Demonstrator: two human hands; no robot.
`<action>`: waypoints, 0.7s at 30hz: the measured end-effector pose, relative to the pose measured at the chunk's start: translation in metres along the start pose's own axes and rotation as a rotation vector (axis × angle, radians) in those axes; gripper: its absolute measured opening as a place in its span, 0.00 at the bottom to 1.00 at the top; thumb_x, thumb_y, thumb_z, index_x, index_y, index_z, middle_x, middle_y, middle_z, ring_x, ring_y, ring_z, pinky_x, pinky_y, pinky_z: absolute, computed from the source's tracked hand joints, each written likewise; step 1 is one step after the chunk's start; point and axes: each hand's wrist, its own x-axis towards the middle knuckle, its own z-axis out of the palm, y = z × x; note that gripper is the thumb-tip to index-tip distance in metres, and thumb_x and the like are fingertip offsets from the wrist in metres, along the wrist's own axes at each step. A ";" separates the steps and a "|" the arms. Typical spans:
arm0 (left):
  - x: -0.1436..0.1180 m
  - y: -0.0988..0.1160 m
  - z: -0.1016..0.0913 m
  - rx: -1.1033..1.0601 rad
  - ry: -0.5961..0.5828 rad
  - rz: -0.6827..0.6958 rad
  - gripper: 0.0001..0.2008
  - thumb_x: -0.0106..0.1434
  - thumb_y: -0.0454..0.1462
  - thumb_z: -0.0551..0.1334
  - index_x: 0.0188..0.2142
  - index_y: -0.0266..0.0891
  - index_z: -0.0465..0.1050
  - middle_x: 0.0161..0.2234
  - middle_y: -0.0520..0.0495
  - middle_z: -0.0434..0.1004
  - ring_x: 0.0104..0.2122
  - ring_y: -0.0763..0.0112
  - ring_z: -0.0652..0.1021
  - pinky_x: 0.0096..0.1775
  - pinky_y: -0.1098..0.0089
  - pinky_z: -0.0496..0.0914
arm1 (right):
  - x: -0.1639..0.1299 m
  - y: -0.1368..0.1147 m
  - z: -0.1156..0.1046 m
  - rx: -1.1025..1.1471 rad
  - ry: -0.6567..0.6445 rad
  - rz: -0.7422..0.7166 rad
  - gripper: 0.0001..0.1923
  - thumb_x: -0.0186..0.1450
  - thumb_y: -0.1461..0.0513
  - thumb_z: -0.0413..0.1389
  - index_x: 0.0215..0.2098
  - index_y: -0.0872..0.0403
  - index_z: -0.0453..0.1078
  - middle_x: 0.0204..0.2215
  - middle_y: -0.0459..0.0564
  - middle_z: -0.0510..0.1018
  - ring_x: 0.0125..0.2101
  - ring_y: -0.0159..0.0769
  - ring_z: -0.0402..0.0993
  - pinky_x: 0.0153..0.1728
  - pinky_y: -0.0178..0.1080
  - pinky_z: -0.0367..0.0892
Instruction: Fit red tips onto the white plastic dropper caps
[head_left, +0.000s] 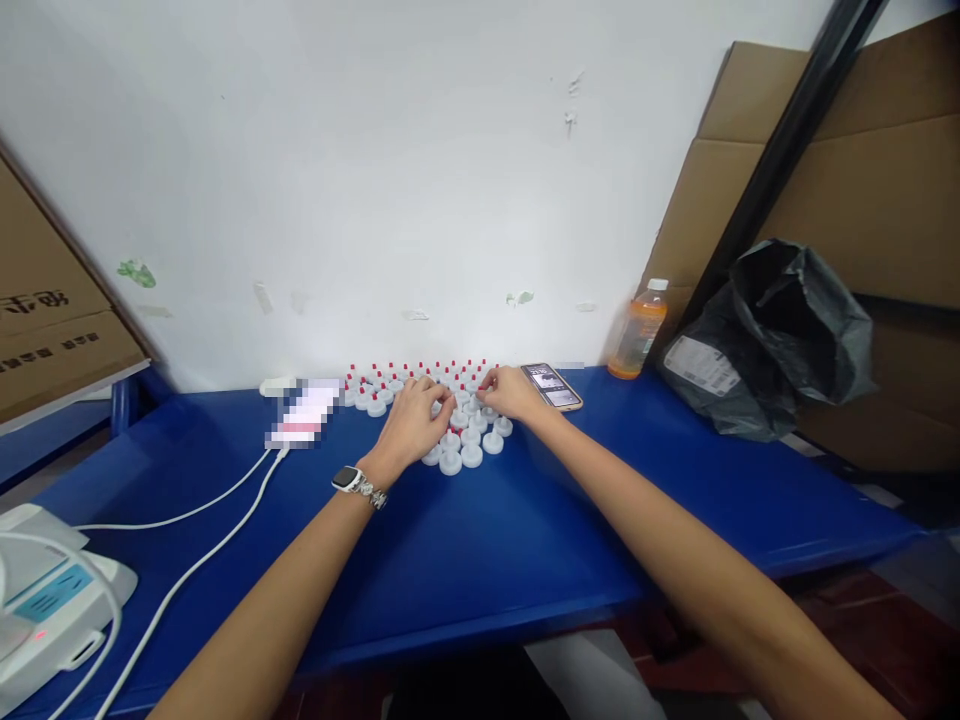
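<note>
Along the far edge of the blue table (480, 540), close to the white wall (375, 150), everything sits in a loose row. Cardboard sheets (862, 200) lean at the right end, with a crumpled black bag (780, 340) slumped at their foot on the far right corner. A cardboard box (52, 320) overhangs the left end. At the near left corner stands a white device (45, 600), and white cables (187, 540) run from that side across the table toward a blurred item (304, 415) near the far edge. An orange bottle (637, 330) with a white lid stands upright by the wall, left of the bag. A phone (553, 386) lies flat just left of the bottle, screen up.

Mid-table at the far edge lies a cluster of small caps (465, 445): round white discs, many with a short red tip standing up from the middle, packed close and touching one another. The rows nearest the wall show the red tips most clearly; the near ones look plain white from here.

The left hand (412, 425), a watch (351, 480) on its wrist, rests palm down on the caps, fingers curled and close together; whether it pinches one I cannot tell. The right hand (510, 392) lies on the right side of the cluster, just beside the phone, fingers bent onto the caps, its grip likewise too small to make out.
</note>
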 end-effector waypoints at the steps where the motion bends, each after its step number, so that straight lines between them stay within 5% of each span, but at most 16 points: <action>1: -0.003 -0.001 -0.001 -0.004 -0.004 0.002 0.14 0.70 0.42 0.54 0.34 0.41 0.75 0.39 0.44 0.73 0.43 0.58 0.70 0.47 0.56 0.66 | 0.004 -0.002 0.001 -0.020 -0.020 0.000 0.05 0.58 0.60 0.60 0.30 0.54 0.77 0.25 0.51 0.79 0.28 0.38 0.73 0.31 0.37 0.62; 8: -0.012 -0.001 -0.011 -0.052 0.083 0.001 0.12 0.72 0.42 0.52 0.37 0.41 0.71 0.39 0.46 0.73 0.43 0.61 0.71 0.47 0.59 0.66 | -0.014 -0.026 -0.004 0.067 0.227 -0.222 0.06 0.63 0.61 0.55 0.36 0.53 0.73 0.38 0.53 0.79 0.41 0.43 0.74 0.44 0.42 0.64; 13: -0.018 0.008 -0.018 -0.059 0.076 0.047 0.13 0.73 0.44 0.49 0.38 0.41 0.66 0.38 0.46 0.72 0.40 0.63 0.71 0.45 0.62 0.66 | -0.044 -0.047 -0.001 0.350 0.089 -0.430 0.09 0.66 0.62 0.51 0.43 0.51 0.70 0.34 0.46 0.78 0.31 0.34 0.72 0.36 0.36 0.65; 21: -0.022 0.014 -0.027 0.257 0.000 0.154 0.14 0.75 0.40 0.43 0.40 0.40 0.64 0.38 0.43 0.71 0.40 0.60 0.70 0.42 0.60 0.65 | -0.061 -0.060 0.006 0.540 0.129 -0.398 0.11 0.62 0.63 0.54 0.44 0.52 0.66 0.37 0.46 0.77 0.30 0.32 0.71 0.36 0.36 0.67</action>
